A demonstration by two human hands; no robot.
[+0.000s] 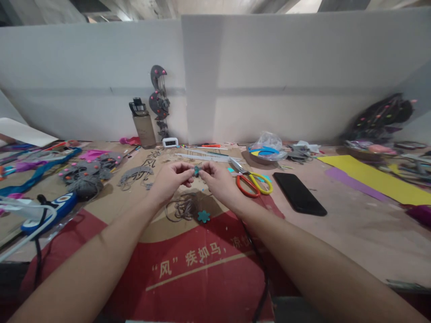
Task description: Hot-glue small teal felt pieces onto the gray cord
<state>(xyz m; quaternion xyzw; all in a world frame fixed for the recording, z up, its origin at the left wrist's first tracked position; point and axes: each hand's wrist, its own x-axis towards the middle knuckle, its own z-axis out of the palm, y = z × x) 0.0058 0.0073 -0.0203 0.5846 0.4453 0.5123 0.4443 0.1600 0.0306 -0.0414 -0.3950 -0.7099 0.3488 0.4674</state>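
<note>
Between the fingertips of my left hand [173,179] and my right hand [217,179] is a small teal piece [197,170], mostly covered by the fingers. Both hands pinch it just above the cardboard. Below them lies a teal flower-shaped cutout [204,216], flat on the cardboard. A loose tangle of grey-brown yarn [184,207] rests to its left. Beside my right hand are scissors [253,181] with one red and one yellow handle, blades apart. Whether the held piece has the same flower shape is hard to see.
A red and brown cardboard sheet [188,287] covers the table in front. To the right lie a black phone [299,194] and yellow sheet [380,177]. A bottle [144,125], small white clock [170,142] and bowl [267,154] stand behind. Grey yarn [88,186] lies left.
</note>
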